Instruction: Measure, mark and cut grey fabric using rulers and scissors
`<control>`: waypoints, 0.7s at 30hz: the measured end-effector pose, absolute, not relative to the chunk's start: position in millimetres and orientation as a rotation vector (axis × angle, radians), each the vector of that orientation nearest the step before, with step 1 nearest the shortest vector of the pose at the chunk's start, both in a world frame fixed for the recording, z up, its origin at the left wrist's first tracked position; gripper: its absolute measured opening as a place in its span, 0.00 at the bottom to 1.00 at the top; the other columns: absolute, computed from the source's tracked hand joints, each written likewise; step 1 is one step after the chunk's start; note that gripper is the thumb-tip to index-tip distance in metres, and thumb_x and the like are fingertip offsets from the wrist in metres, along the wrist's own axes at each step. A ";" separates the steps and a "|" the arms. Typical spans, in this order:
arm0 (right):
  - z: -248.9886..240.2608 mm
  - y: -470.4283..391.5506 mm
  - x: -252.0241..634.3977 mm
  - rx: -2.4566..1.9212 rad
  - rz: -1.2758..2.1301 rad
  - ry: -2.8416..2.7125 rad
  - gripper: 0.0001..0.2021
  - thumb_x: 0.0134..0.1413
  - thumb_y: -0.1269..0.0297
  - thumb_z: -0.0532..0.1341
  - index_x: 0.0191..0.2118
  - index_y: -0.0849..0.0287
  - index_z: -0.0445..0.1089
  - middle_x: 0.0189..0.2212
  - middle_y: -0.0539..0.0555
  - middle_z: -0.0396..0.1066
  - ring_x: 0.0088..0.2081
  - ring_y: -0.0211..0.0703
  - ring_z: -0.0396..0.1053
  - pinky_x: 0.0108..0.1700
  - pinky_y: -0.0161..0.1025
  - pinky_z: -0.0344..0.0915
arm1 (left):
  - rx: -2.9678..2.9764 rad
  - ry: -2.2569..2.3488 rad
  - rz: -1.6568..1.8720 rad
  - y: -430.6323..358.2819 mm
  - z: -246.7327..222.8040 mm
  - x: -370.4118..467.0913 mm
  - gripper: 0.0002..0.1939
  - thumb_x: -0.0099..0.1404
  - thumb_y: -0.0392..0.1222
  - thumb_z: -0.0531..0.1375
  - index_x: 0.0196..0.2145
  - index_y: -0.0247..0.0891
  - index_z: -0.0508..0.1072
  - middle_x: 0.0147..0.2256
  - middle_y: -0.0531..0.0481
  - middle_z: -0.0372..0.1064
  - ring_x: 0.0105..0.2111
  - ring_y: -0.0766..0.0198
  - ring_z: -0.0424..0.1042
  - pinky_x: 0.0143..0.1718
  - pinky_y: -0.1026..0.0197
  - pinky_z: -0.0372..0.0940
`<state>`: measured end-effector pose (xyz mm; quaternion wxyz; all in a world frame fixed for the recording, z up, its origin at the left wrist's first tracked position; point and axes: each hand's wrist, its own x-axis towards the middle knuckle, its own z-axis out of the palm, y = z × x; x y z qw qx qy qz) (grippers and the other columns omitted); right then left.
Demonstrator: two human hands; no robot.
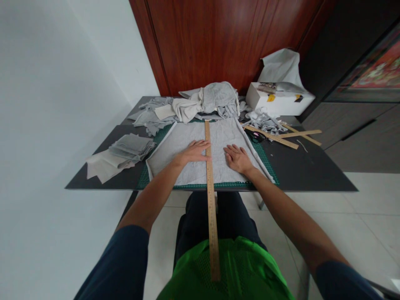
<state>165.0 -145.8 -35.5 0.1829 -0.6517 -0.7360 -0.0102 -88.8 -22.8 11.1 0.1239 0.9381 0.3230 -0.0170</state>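
A light grey cloth (190, 133) lies spread over a green cutting mat (268, 163) at the table's front. Down its middle runs a long wooden ruler (210, 175), its near end reaching past the table edge over my lap. My left hand (195, 151) rests flat from the left, fingers stretched out and tips on the ruler, the thumb also touching it lower down. To the ruler's right, my right hand (237, 158) lies palm down on the cloth with its fingers slightly spread. Nothing shows in that hand.
Folded grey cloths (131, 148) sit at the left of the dark table (312, 175). Heaped fabric (215, 100) lines the back. At the right are crossed wooden rulers (284, 139), black-handled scissors (256, 136), fabric scraps (265, 120) and a white box (281, 100).
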 end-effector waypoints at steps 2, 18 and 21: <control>-35.2 -146.0 164.9 -1.845 -0.026 -2.074 0.26 0.75 0.59 0.47 0.69 0.57 0.68 0.71 0.61 0.65 0.73 0.61 0.58 0.72 0.66 0.53 | 2.733 0.945 -0.056 -21.9 11.1 -89.5 0.48 0.69 0.67 0.58 0.77 0.42 0.52 0.78 0.41 0.43 0.78 0.47 0.42 0.76 0.41 0.35; -36.9 -145.5 167.1 -1.837 -0.045 -2.082 0.26 0.74 0.58 0.47 0.69 0.56 0.69 0.71 0.59 0.64 0.73 0.61 0.58 0.72 0.66 0.54 | 2.730 0.939 -0.012 -17.1 6.1 -95.4 0.46 0.69 0.66 0.59 0.76 0.43 0.55 0.78 0.41 0.44 0.78 0.49 0.43 0.76 0.43 0.35; -36.5 -145.7 167.2 -1.845 -0.053 -2.081 0.26 0.75 0.59 0.47 0.70 0.55 0.68 0.72 0.58 0.64 0.74 0.60 0.58 0.72 0.66 0.53 | 2.719 0.943 -0.015 -16.4 6.0 -96.5 0.46 0.69 0.66 0.59 0.76 0.43 0.55 0.78 0.41 0.44 0.78 0.48 0.42 0.76 0.42 0.35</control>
